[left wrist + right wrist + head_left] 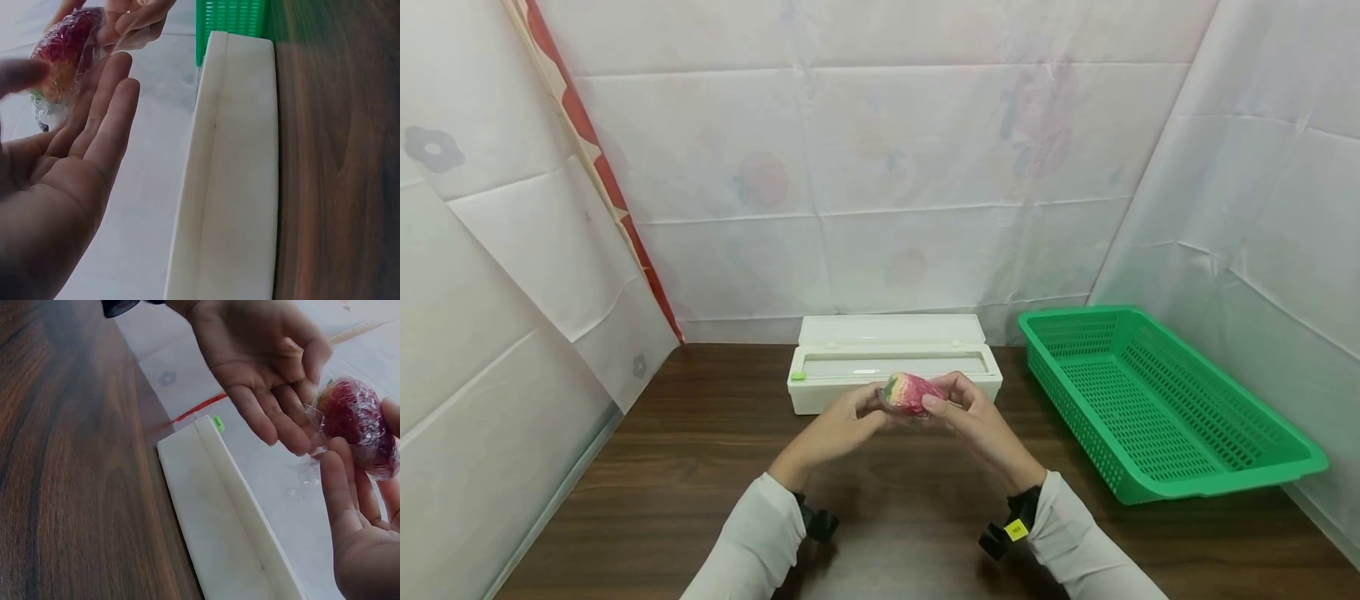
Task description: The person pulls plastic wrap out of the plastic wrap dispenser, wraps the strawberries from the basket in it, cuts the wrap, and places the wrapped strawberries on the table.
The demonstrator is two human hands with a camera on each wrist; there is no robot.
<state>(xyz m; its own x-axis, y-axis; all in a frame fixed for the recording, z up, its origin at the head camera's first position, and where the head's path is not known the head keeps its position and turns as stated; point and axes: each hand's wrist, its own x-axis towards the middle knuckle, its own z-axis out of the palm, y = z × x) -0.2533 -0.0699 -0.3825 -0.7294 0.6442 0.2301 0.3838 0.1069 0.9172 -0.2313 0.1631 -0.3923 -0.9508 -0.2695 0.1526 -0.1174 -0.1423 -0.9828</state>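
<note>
A red fruit with a yellow and green end, wrapped in clear plastic film, is held up in front of a white cling film dispenser. My right hand grips its red end between thumb and fingers. At the green end is my left hand, palm turned up and fingers mostly straight, the fingertips beside the film. Loose film stands out from the fruit in the right wrist view. The left thumb partly covers the fruit in the left wrist view.
The dispenser's lid is raised, and a green slider sits at its left end. To the right, a green plastic basket stands on the dark wooden table. White sheeting encloses the back and sides.
</note>
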